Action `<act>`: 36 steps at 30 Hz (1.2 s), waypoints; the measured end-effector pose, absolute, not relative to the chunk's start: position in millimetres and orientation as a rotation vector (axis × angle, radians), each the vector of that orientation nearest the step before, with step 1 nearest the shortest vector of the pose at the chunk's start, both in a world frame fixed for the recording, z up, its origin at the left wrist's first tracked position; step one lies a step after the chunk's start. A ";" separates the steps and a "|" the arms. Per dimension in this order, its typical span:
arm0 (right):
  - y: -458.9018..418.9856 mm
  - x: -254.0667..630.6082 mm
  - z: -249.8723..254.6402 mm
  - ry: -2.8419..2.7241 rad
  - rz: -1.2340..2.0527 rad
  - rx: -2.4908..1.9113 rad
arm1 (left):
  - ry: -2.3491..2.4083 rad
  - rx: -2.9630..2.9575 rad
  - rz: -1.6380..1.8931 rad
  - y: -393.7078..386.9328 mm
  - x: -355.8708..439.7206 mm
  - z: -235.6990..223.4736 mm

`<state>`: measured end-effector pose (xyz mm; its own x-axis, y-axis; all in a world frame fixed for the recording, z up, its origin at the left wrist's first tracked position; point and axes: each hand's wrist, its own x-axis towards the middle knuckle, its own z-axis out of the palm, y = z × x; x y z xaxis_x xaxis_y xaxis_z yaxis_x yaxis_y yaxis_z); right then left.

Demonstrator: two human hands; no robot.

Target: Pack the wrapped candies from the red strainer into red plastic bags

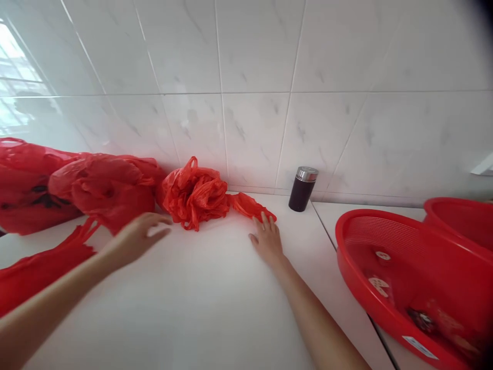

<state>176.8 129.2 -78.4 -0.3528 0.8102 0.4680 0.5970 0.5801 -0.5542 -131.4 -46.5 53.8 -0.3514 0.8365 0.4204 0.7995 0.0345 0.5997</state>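
Right hand (pixel 269 239) is held palm down, fingers loosely spread, nothing seen clasped; its fingertips are laid over the right end of the slim red bag (pixel 248 205), which is set near the worktop's (pixel 208 293) back edge; left hand (pixel 142 234) is held half open, no hold seen, contact with the crumpled red bag (pixel 194 195) uncertain; thin film is judged best handled lightly, flat-fingered; the dark flask (pixel 303 190), near the back edge, is best left unbumped.
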 end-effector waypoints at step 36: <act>87.5 265.2 0.5 -0.828 1.556 -0.718 | 1.114 0.699 1.074 6.6 13.8 -6.5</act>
